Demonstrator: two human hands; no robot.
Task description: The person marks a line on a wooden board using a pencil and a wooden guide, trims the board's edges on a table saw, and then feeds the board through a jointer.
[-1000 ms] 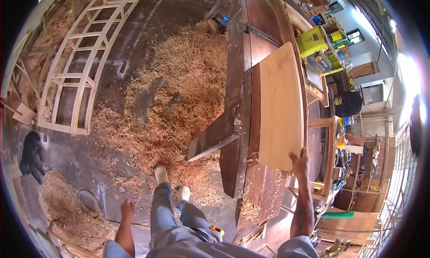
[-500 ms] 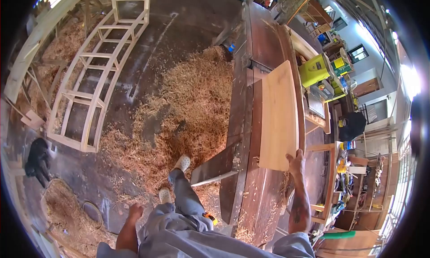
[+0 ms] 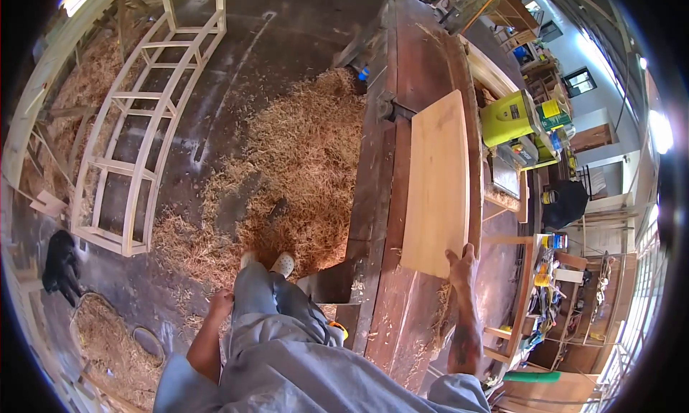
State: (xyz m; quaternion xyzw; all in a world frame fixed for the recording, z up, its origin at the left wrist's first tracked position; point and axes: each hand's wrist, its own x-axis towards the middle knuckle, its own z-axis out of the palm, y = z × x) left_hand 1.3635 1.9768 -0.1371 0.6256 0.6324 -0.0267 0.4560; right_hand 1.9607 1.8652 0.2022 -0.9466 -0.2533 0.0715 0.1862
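Note:
A pale wooden board lies lengthwise on the dark wooden workbench. At its near right corner, my right hand grips the edge, with the thumb on the top face and part of the fingers hidden. My left hand hangs low beside my left thigh, above the floor. Its fingers are curled in, and nothing shows in them. Loose wood shavings lie on the bench near the board's close end.
A large heap of shavings covers the floor left of the bench. Beyond it stands a wooden frame. A black dog-like shape is at far left. Right of the bench are a green planer machine and a cluttered shelf.
My feet have come side by side, where one was ahead before. The view has shifted slightly. My right hand stays at the board's corner, and my left hand still hangs at my side.

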